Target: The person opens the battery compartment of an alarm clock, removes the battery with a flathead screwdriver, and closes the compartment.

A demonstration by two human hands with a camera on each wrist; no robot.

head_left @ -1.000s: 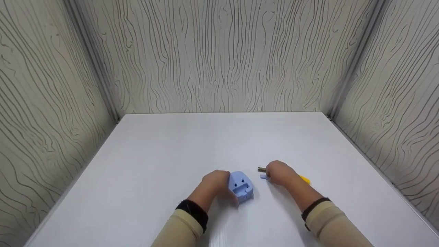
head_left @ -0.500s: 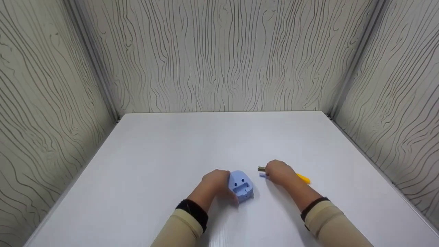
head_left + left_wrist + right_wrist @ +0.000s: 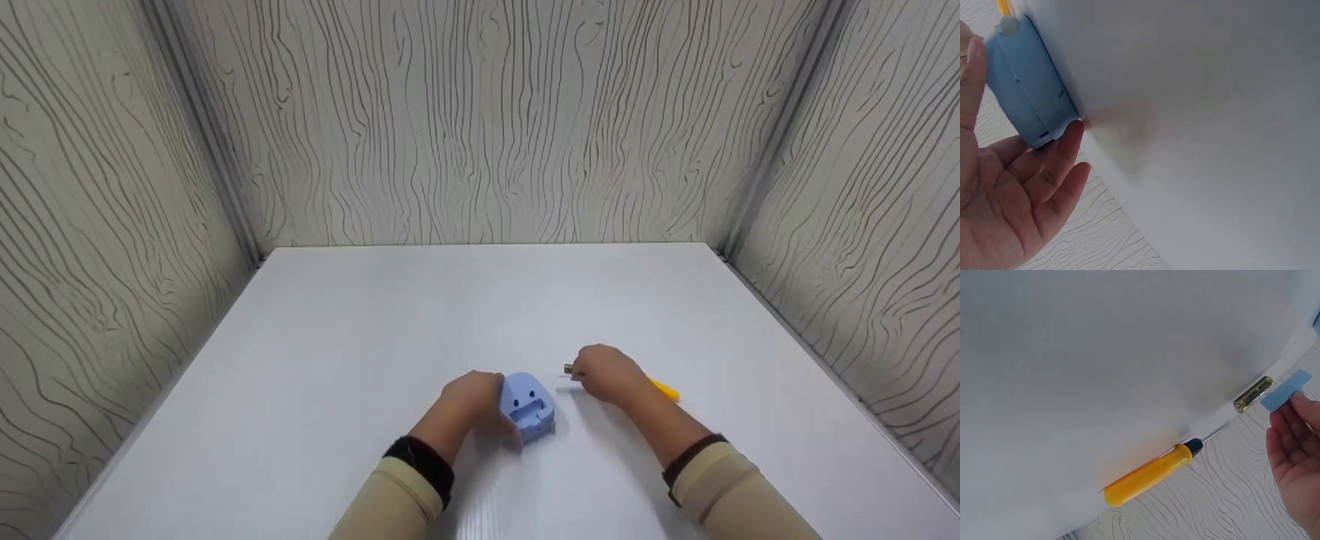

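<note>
My left hand (image 3: 474, 401) grips a rounded light-blue plastic case (image 3: 534, 429) by its left side, fingers and thumb around it. The case's upper face shows two dark spots and a rectangular recess. In the left wrist view the same case (image 3: 1030, 79) shows its seamed side. To its right, my right hand (image 3: 611, 373) pinches a small flat light-blue cover (image 3: 1285, 391) between thumb and fingers, just above the table. A gold-and-black battery (image 3: 1253, 394) lies beside the cover, partly hidden by the hand in the head view.
A screwdriver with a yellow handle (image 3: 1151, 475) lies on the white table (image 3: 360, 322) near the right wrist, partly covered by the forearm in the head view. Wood-patterned panels (image 3: 480, 127) enclose the table at the back and sides.
My right hand has moved slightly up and left in the head view, raising and tilting the cover, whose shadow now shows apart from it. My left hand and the case stay put.
</note>
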